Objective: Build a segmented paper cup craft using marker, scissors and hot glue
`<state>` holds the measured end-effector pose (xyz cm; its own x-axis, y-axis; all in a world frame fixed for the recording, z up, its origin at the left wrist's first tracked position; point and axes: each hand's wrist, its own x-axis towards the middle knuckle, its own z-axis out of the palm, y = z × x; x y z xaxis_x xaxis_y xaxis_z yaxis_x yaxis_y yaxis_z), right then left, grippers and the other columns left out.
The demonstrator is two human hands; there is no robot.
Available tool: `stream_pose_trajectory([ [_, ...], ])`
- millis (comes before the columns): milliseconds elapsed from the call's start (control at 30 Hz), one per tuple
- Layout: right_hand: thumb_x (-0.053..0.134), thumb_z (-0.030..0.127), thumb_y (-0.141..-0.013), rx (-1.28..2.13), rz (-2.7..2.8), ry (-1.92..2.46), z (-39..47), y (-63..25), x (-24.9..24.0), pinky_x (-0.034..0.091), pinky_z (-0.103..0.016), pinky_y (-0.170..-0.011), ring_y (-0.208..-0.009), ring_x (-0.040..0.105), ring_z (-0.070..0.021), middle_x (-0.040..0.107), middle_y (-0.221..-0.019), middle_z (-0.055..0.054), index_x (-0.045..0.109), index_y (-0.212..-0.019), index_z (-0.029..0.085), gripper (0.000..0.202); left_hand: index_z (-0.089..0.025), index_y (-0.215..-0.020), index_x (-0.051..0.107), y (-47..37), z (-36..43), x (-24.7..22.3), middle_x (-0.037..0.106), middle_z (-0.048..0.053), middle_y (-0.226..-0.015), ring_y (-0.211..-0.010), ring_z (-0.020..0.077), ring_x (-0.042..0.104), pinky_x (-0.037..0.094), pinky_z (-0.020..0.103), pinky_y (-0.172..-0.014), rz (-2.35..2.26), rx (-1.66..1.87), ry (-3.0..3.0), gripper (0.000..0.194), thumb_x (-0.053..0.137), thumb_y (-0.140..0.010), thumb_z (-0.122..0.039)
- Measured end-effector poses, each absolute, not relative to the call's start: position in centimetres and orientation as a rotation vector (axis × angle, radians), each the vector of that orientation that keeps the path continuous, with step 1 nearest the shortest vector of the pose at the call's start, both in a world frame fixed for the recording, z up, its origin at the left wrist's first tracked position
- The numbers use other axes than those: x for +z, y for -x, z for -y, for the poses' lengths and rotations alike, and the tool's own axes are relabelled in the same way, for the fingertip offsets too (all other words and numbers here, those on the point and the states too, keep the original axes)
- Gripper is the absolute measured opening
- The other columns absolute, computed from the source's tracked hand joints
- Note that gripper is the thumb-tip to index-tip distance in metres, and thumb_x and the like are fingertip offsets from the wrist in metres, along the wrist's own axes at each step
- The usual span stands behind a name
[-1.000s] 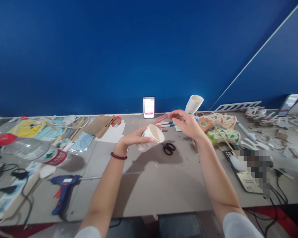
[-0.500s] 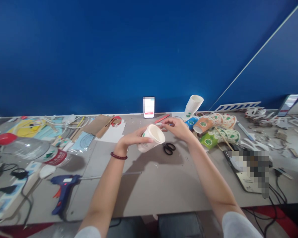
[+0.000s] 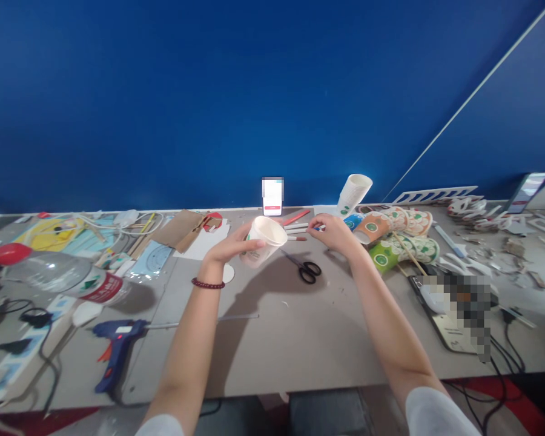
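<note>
My left hand (image 3: 234, 245) is closed around a white paper cup (image 3: 269, 231), which tilts with its open mouth up and toward me. My right hand (image 3: 329, 231) pinches the blue end of a slim white marker (image 3: 300, 230) at the back of the table. Beside it lies another white marker with a brownish end (image 3: 297, 238); a red strip-like thing (image 3: 298, 216) is just behind. Black-handled scissors (image 3: 309, 272) rest on the table between my hands. A white round disc (image 3: 228, 274) lies by my left wrist, partly covered.
Nested white cups (image 3: 355, 192) stand at the back right, near coloured paper cups (image 3: 376, 227) lying on their sides. A lit phone (image 3: 272, 197) leans against the blue wall. On the left are a blue glue gun (image 3: 119, 348), a plastic bottle (image 3: 68, 275), a power strip (image 3: 36, 342) and cardboard (image 3: 178, 230).
My left hand has moved left with the cup, uncovering the white disc and the scissor blades. My right hand has shifted slightly right, and more of the markers shows.
</note>
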<state>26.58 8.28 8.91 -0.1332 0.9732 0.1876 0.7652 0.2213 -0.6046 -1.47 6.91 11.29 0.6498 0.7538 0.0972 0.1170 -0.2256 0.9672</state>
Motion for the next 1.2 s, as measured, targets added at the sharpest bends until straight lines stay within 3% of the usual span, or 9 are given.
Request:
stream_pose_trajectory([
  [133, 0.062, 0.027, -0.08, 0.411, 2.015, 1.638, -8.8, -27.2, 8.3, 0.048, -0.035, -0.076, -0.084, 0.063, -0.0223, 0.069, -0.087, -0.005, 0.066, -0.071, 0.021, 0.012, -0.019, -0.132, 0.055, 1.9, -7.0, 11.2, 0.056, 0.013, -0.137, -0.125, 0.0348, 0.048, 0.039, 0.042, -0.103, -0.756, 0.782, -1.699, 0.071, 0.065, -0.074, -0.058],
  [300, 0.053, 0.012, -0.081, 0.357, 2.112, 1.484, -9.1, -28.0, 7.8, 0.047, -0.036, -0.09, -0.096, 0.064, -0.0229, 0.072, -0.099, -0.007, 0.071, -0.081, 0.022, 0.02, -0.018, -0.131, 0.054, 2.0, -7.4, 10.7, 0.057, 0.014, -0.134, -0.124, 0.0348, 0.049, 0.04, 0.041, -0.101, -0.855, 0.859, -1.677, 0.073, 0.065, -0.073, -0.06],
  [400, 0.056, 0.019, -0.083, 0.344, 2.074, 1.519, -9.0, -28.1, 7.9, 0.048, -0.038, -0.086, -0.09, 0.065, -0.0238, 0.072, -0.093, -0.007, 0.068, -0.073, 0.021, 0.016, -0.018, -0.13, 0.054, 1.9, -7.6, 10.3, 0.059, 0.014, -0.13, -0.121, 0.0341, 0.051, 0.043, 0.04, -0.097, -0.904, 0.869, -1.664, 0.072, 0.065, -0.073, -0.06],
  [567, 0.056, 0.035, -0.088, 0.347, 1.958, 1.548, -8.2, -27.4, 9.2, 0.05, -0.037, -0.075, -0.077, 0.063, -0.0219, 0.071, -0.087, -0.007, 0.063, -0.063, 0.021, 0.029, -0.019, -0.13, 0.053, 1.7, -7.5, 10.3, 0.06, 0.013, -0.129, -0.118, 0.033, 0.054, 0.046, 0.037, -0.09, -0.976, 0.89, -1.647, 0.069, 0.064, -0.075, -0.059],
  [733, 0.058, 0.037, -0.088, 0.631, 1.859, 1.207, -6.2, -25.3, 11.4, 0.054, -0.034, -0.072, -0.081, 0.065, -0.0187, 0.071, -0.108, -0.008, 0.07, -0.099, 0.023, 0.021, -0.016, -0.124, 0.058, 0.8, -7.1, 10.9, 0.064, 0.013, -0.121, -0.112, 0.033, 0.058, 0.047, 0.039, -0.089, -0.986, 0.801, -1.645, 0.065, 0.064, -0.076, -0.059],
  [867, 0.066, 0.039, -0.084, 0.904, 1.95, 1.012, -4.9, -23.7, 12.3, 0.054, -0.031, -0.071, -0.08, 0.064, -0.0163, 0.07, -0.11, -0.007, 0.069, -0.109, 0.023, 0.03, -0.021, -0.12, 0.061, 0.0, -6.8, 11.6, 0.066, 0.01, -0.118, -0.11, 0.0308, 0.059, 0.045, 0.041, -0.093, -1.027, 0.7, -1.731, 0.057, 0.066, -0.075, -0.056],
  [933, 0.069, 0.039, -0.08, 0.971, 2.008, 0.984, -4.6, -23.3, 12.1, 0.052, -0.03, -0.068, -0.074, 0.063, -0.0153, 0.072, -0.1, -0.005, 0.07, -0.109, 0.022, 0.033, -0.021, -0.118, 0.061, -0.3, -6.6, 11.8, 0.066, 0.01, -0.118, -0.11, 0.0305, 0.059, 0.046, 0.042, -0.092, -1.032, 0.664, -1.746, 0.055, 0.067, -0.075, -0.055],
  [1033, 0.067, 0.037, -0.083, 1.003, 2.081, 1.017, -4.7, -23.0, 11.7, 0.049, -0.029, -0.066, -0.068, 0.061, -0.0146, 0.072, -0.083, -0.002, 0.074, -0.096, 0.022, 0.021, -0.02, -0.118, 0.062, -0.6, -6.5, 12.0, 0.067, 0.01, -0.116, -0.108, 0.0313, 0.059, 0.047, 0.043, -0.091, -1.035, 0.623, -1.75, 0.057, 0.068, -0.074, -0.056],
  [1200, 0.07, 0.039, -0.081, 0.897, 2.015, 1.085, -5.1, -22.9, 11.2, 0.047, -0.029, -0.064, -0.067, 0.058, -0.0148, 0.07, -0.076, -0.001, 0.072, -0.082, 0.021, 0.018, -0.022, -0.126, 0.057, -0.6, -6.5, 11.9, 0.063, 0.009, -0.123, -0.114, 0.0317, 0.057, 0.048, 0.04, -0.091, -1.088, 0.65, -1.77, 0.064, 0.069, -0.073, -0.056],
])
